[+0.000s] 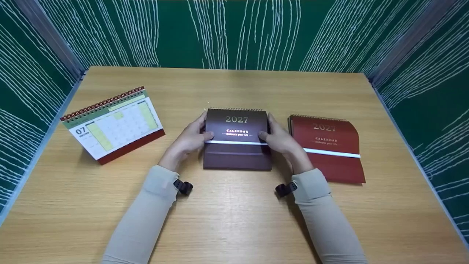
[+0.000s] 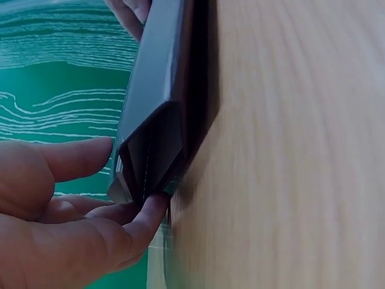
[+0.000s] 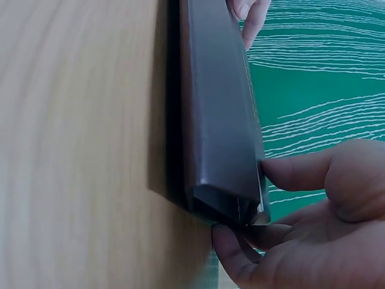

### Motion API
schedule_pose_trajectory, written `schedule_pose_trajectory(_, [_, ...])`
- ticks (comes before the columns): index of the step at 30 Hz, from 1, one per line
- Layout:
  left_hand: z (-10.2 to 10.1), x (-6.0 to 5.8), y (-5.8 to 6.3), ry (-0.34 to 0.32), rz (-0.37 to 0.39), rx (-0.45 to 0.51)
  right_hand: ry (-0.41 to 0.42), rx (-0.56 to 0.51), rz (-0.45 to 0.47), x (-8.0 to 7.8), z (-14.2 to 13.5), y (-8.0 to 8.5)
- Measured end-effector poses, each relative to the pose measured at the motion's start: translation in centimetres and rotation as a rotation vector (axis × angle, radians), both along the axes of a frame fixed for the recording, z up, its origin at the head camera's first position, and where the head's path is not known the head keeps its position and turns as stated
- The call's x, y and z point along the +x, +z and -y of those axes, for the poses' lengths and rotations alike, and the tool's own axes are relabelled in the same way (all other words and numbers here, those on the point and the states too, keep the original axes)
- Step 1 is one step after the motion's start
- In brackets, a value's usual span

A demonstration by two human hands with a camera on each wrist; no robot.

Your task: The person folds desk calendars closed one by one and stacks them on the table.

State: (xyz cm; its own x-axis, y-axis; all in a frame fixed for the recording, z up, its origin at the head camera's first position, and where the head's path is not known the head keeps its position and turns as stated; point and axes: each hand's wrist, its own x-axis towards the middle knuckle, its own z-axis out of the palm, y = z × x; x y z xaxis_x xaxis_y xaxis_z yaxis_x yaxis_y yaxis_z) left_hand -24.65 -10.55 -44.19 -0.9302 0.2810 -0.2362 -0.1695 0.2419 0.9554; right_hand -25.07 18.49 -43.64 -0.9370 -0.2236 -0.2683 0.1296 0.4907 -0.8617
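Note:
A dark brown desk calendar (image 1: 237, 126) with gold "2027" lettering, a spiral along its far edge and a white band across it is between both hands. My left hand (image 1: 187, 137) grips its left side, thumb on the cover; in the left wrist view the fingers reach under the folded edge. The right side is gripped by my right hand (image 1: 283, 139) in the same way, fingers curled beneath in the right wrist view. Both wrist views show the calendar's base (image 3: 225, 114) folded, with a hollow end, close over the tabletop.
To the right, a red 2027 calendar (image 1: 329, 141) with a white band (image 1: 342, 153) lies on the wooden table (image 1: 227, 223), partly behind the right hand and wrist. An open calendar (image 1: 121, 124) showing "07" stands at the left. Green, white-streaked panels (image 1: 253, 33) border the table.

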Motion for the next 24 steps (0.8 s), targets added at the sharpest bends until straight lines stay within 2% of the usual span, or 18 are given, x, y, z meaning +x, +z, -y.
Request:
schedule_pose_trajectory(8, [0.17,0.02,-0.05,-0.008,0.001,-0.068,0.004,0.04,0.022,0.23,0.12,0.18])
schedule_pose_trajectory(13, [0.23,0.03,-0.12,-0.023,-0.019,-0.068,0.016,0.067,0.021,0.31,0.07,0.1])
schedule_pose_trajectory(24, [0.34,0.17,0.24,-0.039,-0.053,-0.131,0.017,0.053,0.029,0.23,-0.7,0.35])
